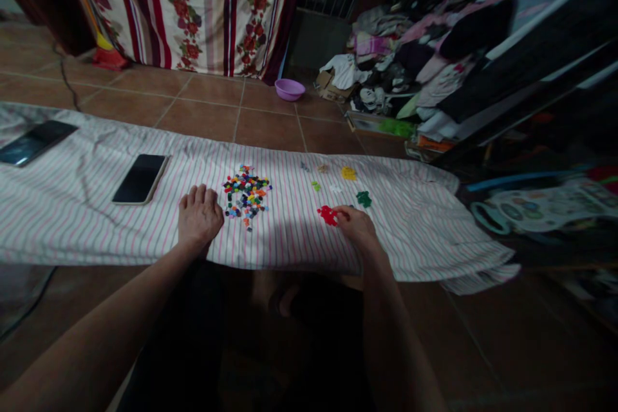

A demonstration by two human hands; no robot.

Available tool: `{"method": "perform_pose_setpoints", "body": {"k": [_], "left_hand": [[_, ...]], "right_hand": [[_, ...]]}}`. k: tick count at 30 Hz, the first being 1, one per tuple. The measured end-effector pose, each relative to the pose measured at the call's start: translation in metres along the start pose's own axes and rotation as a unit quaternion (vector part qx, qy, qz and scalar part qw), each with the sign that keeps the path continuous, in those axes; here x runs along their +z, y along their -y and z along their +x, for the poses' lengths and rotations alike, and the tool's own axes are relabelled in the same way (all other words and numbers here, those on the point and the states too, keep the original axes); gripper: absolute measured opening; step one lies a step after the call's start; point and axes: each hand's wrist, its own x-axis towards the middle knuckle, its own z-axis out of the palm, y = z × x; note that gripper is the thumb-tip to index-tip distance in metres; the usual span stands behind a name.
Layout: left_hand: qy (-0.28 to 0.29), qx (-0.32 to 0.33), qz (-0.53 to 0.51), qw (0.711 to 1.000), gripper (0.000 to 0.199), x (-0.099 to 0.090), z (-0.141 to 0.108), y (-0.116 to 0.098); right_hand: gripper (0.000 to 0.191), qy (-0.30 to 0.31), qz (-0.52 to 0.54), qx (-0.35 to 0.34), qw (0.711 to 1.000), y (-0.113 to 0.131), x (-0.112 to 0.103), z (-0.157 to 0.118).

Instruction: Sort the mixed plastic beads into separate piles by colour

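Note:
A mixed pile of small coloured pieces [247, 193] lies on the striped cloth [290, 238]. Just left of it, my left hand [199, 215] rests flat on the cloth, holding nothing. My right hand [355, 225] has its fingertips pinched at the right edge of a red cluster [327, 215]; whether a piece is between them is too small to tell. Around it lie separate small groups: dark green [364, 198], yellow [348, 172], white [335, 188], light green [315, 185], tan [322, 168] and grey-blue [304, 167].
Two phones, one [140, 179] near my left hand and another [36, 141] at the far left, lie on the cloth. Beyond are a purple basin [290, 89], a floral curtain [193, 6] and heaped clothes [396, 64]. A cable crosses the left side.

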Motion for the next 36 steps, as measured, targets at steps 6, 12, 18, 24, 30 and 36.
{"method": "perform_pose_setpoints", "body": {"k": [6,12,18,24,30,36], "left_hand": [[0.008,-0.003,0.008,1.000,0.036,-0.003,0.000,-0.002],[0.009,-0.005,0.017,1.000,0.035,-0.001,0.000,-0.001],[0.005,-0.002,0.007,1.000,0.035,-0.001,0.000,-0.001],[0.005,-0.002,0.009,1.000,0.035,-0.002,0.000,-0.001],[0.008,-0.003,0.008,1.000,0.034,-0.002,0.001,-0.002],[0.006,-0.005,0.009,1.000,0.033,-0.003,0.001,-0.002]], "right_hand": [[0.031,0.008,0.021,0.010,1.000,0.001,-0.001,0.000],[0.031,0.008,0.011,0.025,1.000,0.002,-0.001,0.002],[0.030,-0.002,0.016,0.017,1.000,0.002,0.000,0.001],[0.030,-0.007,0.025,0.042,0.999,0.003,-0.003,0.000],[0.033,-0.064,0.017,0.062,0.996,0.021,-0.011,0.004],[0.032,-0.100,0.043,-0.044,0.993,0.070,0.003,0.013]]}}
